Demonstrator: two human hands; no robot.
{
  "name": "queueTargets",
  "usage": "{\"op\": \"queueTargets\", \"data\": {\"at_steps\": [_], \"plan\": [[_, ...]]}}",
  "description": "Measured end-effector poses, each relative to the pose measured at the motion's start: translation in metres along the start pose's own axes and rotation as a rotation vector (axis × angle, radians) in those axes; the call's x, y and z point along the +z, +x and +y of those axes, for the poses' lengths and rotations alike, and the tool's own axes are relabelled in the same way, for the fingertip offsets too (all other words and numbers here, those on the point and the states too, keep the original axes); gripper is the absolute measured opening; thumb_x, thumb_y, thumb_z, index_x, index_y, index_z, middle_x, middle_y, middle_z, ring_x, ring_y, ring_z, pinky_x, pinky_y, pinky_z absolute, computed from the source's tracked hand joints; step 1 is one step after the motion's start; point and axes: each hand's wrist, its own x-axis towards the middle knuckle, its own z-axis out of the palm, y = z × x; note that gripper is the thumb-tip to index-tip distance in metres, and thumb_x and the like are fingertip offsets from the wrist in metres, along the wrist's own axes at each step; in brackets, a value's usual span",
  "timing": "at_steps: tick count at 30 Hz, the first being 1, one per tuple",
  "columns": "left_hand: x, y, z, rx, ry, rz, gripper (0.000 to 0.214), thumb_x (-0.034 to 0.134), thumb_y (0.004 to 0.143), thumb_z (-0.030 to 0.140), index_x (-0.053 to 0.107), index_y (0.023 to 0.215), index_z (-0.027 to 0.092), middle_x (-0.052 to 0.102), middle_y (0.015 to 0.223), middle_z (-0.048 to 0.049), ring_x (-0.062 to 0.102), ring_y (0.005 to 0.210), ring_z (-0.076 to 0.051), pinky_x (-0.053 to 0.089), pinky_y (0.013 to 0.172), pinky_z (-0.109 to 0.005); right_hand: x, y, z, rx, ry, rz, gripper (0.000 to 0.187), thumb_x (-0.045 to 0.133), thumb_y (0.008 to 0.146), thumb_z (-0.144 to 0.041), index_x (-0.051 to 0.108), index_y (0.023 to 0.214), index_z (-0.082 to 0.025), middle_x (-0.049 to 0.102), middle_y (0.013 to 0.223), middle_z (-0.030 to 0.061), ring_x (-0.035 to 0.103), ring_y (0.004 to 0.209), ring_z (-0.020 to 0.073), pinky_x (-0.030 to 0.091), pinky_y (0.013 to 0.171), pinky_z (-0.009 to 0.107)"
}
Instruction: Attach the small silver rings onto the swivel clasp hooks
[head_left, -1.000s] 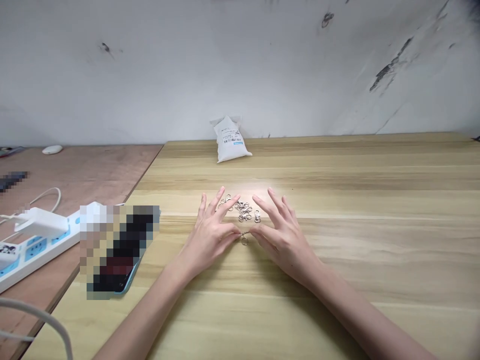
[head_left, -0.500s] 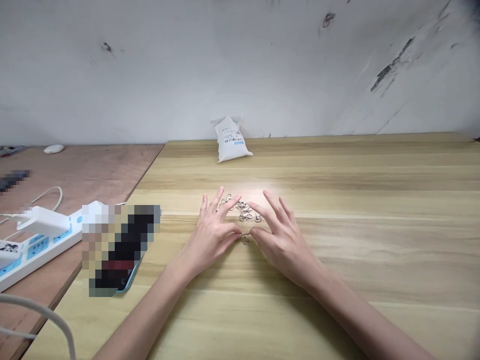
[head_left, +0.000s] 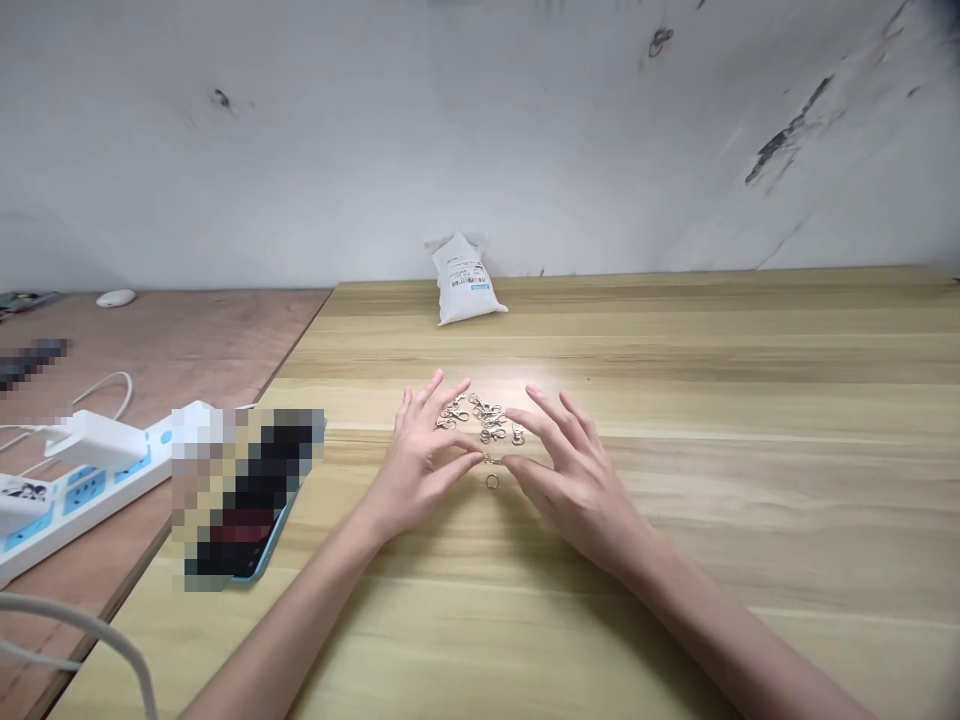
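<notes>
A small silver swivel clasp (head_left: 493, 460) sits between the fingertips of both hands, just above the wooden table. My left hand (head_left: 427, 465) pinches its left end between thumb and index finger, with the other fingers raised. At the clasp's right end is the thumb of my right hand (head_left: 566, 465), in what looks like a pinch; its other fingers spread upward. Directly below hangs or lies a thin metal ring (head_left: 493, 482); whether it is joined to the clasp I cannot tell. Several more silver clasps with rings (head_left: 489, 412) lie in a loose pile just beyond the fingertips.
A white plastic packet (head_left: 469, 285) with a printed label stands at the table's back near the wall. Left of my forearm lies a partly blurred phone (head_left: 259, 550). A white power strip (head_left: 90, 490) with plugs and cables occupies the brown table on the left.
The left index finger has bent down to the thumb, and the left hand has rotated slightly. The clasp has risen a little, showing more gap from the ring below. The camera view shifted slightly.
</notes>
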Motion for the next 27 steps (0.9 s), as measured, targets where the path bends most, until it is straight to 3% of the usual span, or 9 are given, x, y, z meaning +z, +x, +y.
{"op": "queueTargets", "data": {"at_steps": [4,7,13,20,27], "plan": [[0.0006,0.002,0.003,-0.135,-0.195,0.081,0.013,0.061,0.09,0.034,0.07,0.086,0.025,0.041,0.151,0.0005,0.022,0.147,-0.026,0.021,0.118,-0.058,-0.0015,0.0017,-0.004,0.028,-0.039,0.172,0.014,0.062,0.085,-0.006,0.066,0.089,-0.019,0.067,0.112,0.0105,0.052,0.127,0.0289,0.038,0.108,0.056],[0.0009,0.0021,0.0032,-0.12,-0.177,0.005,0.012,0.059,0.091,0.033,0.069,0.087,0.025,0.042,0.15,-0.0001,0.021,0.148,-0.026,0.023,0.118,-0.056,-0.0023,0.0017,-0.0025,0.025,-0.097,0.22,0.016,0.063,0.083,-0.005,0.065,0.089,-0.02,0.067,0.115,0.0098,0.052,0.127,0.0288,0.038,0.108,0.056],[-0.0019,0.0005,0.005,0.021,0.033,-0.059,0.013,0.061,0.089,0.031,0.069,0.098,0.027,0.039,0.151,-0.0028,0.018,0.148,-0.03,0.015,0.118,-0.062,-0.0006,0.0004,0.0015,-0.068,-0.149,0.139,0.011,0.063,0.086,-0.011,0.065,0.094,-0.018,0.057,0.135,0.0141,0.042,0.136,0.0321,0.032,0.111,0.059],[-0.0022,0.0013,-0.0002,0.222,0.243,-0.01,0.016,0.058,0.092,0.026,0.072,0.085,0.024,0.048,0.145,-0.006,0.024,0.146,-0.03,0.016,0.117,-0.061,-0.0007,0.0004,-0.0005,-0.104,-0.136,0.114,0.006,0.062,0.089,-0.015,0.066,0.092,-0.019,0.054,0.141,0.0133,0.037,0.139,0.0299,0.029,0.114,0.058],[-0.0041,0.0003,0.0034,0.251,0.252,-0.054,0.013,0.058,0.091,0.026,0.072,0.091,0.025,0.046,0.146,-0.0051,0.023,0.146,-0.029,0.014,0.118,-0.062,-0.0001,-0.0011,-0.0022,-0.083,-0.123,0.081,0.008,0.063,0.089,-0.018,0.067,0.095,-0.021,0.052,0.143,0.0113,0.035,0.141,0.0282,0.029,0.114,0.055]]}}
